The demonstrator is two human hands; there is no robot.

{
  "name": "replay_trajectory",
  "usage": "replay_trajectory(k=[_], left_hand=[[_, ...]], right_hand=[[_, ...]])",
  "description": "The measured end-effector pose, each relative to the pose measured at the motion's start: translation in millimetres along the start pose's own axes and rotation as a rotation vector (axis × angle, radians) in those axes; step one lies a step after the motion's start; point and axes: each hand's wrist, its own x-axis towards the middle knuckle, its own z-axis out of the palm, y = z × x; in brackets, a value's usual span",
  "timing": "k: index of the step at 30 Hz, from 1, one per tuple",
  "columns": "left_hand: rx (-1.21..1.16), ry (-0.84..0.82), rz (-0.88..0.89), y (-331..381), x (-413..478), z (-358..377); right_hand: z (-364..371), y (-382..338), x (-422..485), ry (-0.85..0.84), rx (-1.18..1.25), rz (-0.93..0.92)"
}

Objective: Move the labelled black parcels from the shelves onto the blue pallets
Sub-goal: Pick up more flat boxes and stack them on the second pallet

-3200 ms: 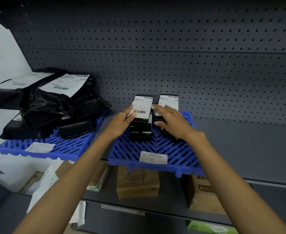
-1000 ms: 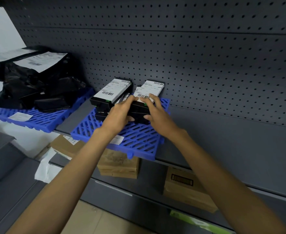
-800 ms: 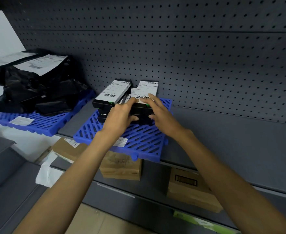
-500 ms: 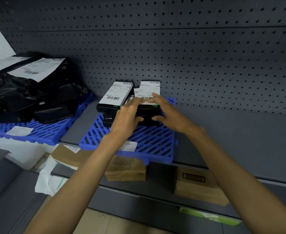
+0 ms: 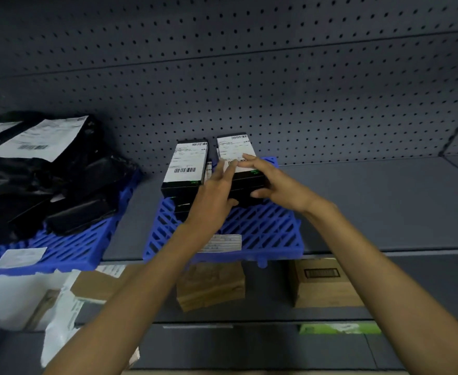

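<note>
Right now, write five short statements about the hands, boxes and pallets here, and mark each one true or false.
1. The right hand grips the right stack of labelled black boxes. True.
2. The left stack stands on the bare shelf, off any pallet. False: it stands on the centre pallet.
3. Black bagged parcels are piled on the left pallet. True.
4. The left hand is clenched in a fist. False: its fingers are straight, against the right stack's side.
5. The lower shelf holds only black boxes. False: cardboard boxes sit there.
</note>
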Motion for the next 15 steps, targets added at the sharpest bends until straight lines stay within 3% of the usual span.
replay_trajectory(k=[7, 12, 15], left_hand=[[0.457, -0.021, 0.146, -4.8, 16.1, -5.7], [0.497, 0.021, 0.263, -14.4, 20.7, -14.9], [0.339, 0.032, 0.297, -44.2, 8.7, -38.5]], right_hand=[[20.0, -5.8, 0.5, 0.173, -0.157, 0.071], [18.3, -14.8, 0.5, 0.155, -0.228, 0.098], [10.9, -24.4, -8.9, 0.104, -0.295, 0.124]])
